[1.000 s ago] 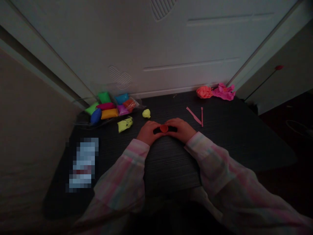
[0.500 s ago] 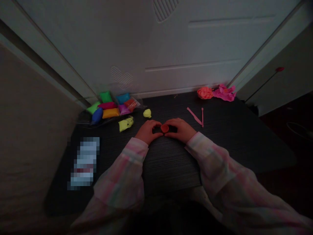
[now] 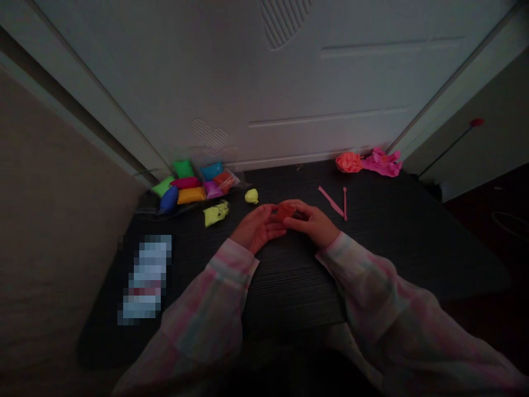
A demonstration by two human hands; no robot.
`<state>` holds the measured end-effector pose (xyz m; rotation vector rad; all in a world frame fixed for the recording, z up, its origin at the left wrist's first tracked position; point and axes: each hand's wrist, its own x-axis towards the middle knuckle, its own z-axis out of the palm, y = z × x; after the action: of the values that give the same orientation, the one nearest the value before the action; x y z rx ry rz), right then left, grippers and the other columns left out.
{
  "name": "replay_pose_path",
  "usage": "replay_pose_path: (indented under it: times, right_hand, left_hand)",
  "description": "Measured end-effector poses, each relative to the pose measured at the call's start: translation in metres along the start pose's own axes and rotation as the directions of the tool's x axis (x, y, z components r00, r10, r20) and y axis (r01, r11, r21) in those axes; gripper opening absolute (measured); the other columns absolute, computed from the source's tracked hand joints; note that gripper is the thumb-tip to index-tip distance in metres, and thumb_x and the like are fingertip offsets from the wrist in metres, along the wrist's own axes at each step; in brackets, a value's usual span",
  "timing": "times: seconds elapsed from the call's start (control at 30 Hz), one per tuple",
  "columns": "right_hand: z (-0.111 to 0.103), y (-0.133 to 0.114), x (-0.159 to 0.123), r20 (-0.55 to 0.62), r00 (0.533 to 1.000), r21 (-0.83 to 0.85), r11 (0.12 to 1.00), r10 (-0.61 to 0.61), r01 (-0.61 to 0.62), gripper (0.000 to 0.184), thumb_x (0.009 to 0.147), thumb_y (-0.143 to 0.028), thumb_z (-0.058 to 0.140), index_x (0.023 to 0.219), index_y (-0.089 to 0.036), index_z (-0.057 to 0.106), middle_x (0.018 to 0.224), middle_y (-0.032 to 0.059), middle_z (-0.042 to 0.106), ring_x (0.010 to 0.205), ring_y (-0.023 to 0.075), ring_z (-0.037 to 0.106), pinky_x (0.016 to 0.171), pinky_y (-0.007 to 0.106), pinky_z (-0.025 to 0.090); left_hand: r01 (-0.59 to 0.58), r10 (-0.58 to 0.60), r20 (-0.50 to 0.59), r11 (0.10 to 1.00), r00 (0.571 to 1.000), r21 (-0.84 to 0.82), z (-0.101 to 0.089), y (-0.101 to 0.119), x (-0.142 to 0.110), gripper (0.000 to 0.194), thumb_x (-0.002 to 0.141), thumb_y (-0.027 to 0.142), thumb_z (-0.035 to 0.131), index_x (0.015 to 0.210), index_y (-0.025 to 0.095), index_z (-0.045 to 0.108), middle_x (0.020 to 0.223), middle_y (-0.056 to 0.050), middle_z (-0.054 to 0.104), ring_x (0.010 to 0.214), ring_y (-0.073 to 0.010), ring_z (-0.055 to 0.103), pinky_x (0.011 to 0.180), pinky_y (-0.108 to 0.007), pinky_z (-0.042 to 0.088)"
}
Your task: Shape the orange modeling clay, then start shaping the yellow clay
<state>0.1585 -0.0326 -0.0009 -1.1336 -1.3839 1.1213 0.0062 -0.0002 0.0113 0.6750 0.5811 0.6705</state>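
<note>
A small red-orange piece of modelling clay [image 3: 285,212] is pinched between the thumb and fingers of my right hand [image 3: 313,221], above the dark tabletop. My left hand [image 3: 259,227] lies just left of it, palm turned partly up and fingers stretched out. Its fingertips reach the clay's edge; whether they press on it I cannot tell. Just beyond my left hand sits a yellow clay lump [image 3: 251,196]. Left of that lump is an opened yellow packet [image 3: 216,214]. To the right of my right hand lie two pink modelling tools [image 3: 331,202] [image 3: 345,204].
Several coloured clay packets [image 3: 191,195] lie in clear plastic at the back left. A phone-like blurred screen [image 3: 146,278] is at the left. Coral clay petals [image 3: 349,162] and a pink clay piece [image 3: 383,162] stand at the back right, against a white door [image 3: 289,88].
The red-orange clay has tipped over and now rests in my right hand's pinch. My left hand has let its grip loosen, turned palm up and straightened its fingers. The view shifted slightly.
</note>
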Motion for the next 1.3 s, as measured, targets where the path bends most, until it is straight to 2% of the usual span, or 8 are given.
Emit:
replay_pose_path:
  times: [0.2,0.43,0.6,0.83,1.07,1.3]
  right_hand:
    - [0.002,-0.003,-0.002,0.016,1.000,0.080,0.997,0.019,-0.020,0.030,0.060,-0.035,0.067,0.088,-0.028,0.061,0.104,0.0001,0.051,0.101,0.0165,0.047,0.086,0.035,0.039]
    - [0.003,-0.002,-0.002,-0.013,1.000,0.098,0.995,-0.028,0.029,0.022,0.061,-0.035,0.066,0.081,-0.029,0.064,0.101,-0.0008,0.053,0.099,0.0158,0.048,0.087,0.036,0.038]
    - [0.003,-0.004,-0.002,-0.008,0.999,0.106,0.994,-0.034,0.035,0.023,0.061,-0.034,0.066,0.083,-0.030,0.064,0.104,-0.0006,0.052,0.100,0.0156,0.047,0.088,0.036,0.038]
    - [0.002,-0.006,-0.003,-0.032,0.998,0.073,0.995,-0.059,0.061,0.017,0.062,-0.034,0.066,0.078,-0.027,0.065,0.104,0.0003,0.053,0.102,0.0164,0.047,0.091,0.037,0.036]
    - [0.004,-0.009,-0.005,0.001,1.000,0.026,0.999,-0.023,0.023,0.026,0.059,-0.037,0.067,0.082,-0.025,0.063,0.110,0.0025,0.049,0.103,0.0183,0.047,0.085,0.036,0.041]
    - [0.003,-0.011,-0.005,-0.020,0.996,-0.092,0.992,-0.091,0.088,0.022,0.062,-0.033,0.066,0.082,-0.025,0.063,0.109,0.0028,0.049,0.104,0.0185,0.046,0.089,0.038,0.037]
  left_hand:
    - [-0.009,0.008,-0.011,0.997,1.000,-0.075,0.005,-0.006,-0.001,0.017,0.073,0.019,0.053,0.088,0.012,0.051,0.083,-0.006,0.062,0.072,-0.0123,0.061,0.066,-0.024,0.048]
    - [0.007,-0.003,0.042,0.995,0.999,-0.100,0.002,-0.006,0.001,0.020,0.069,0.019,0.058,0.087,0.013,0.052,0.079,-0.003,0.062,0.066,-0.0110,0.060,0.061,-0.023,0.048]
    - [0.019,-0.016,0.034,0.996,0.999,-0.085,0.002,-0.007,0.001,0.021,0.068,0.021,0.059,0.087,0.013,0.052,0.079,-0.003,0.061,0.066,-0.0107,0.059,0.060,-0.023,0.047]
    - [0.044,-0.040,0.056,0.997,0.998,-0.066,0.001,-0.008,0.001,0.021,0.068,0.023,0.060,0.085,0.014,0.052,0.071,-0.001,0.060,0.063,-0.0088,0.057,0.058,-0.021,0.043]
    - [0.029,-0.026,0.038,0.997,0.999,-0.066,0.002,-0.008,0.001,0.022,0.068,0.025,0.060,0.085,0.014,0.052,0.079,-0.002,0.060,0.066,-0.0092,0.057,0.061,-0.022,0.043]
    - [0.020,-0.019,0.017,0.997,1.000,-0.081,0.004,-0.009,0.001,0.018,0.070,0.023,0.058,0.085,0.014,0.052,0.079,-0.002,0.059,0.068,-0.0086,0.056,0.063,-0.022,0.043]
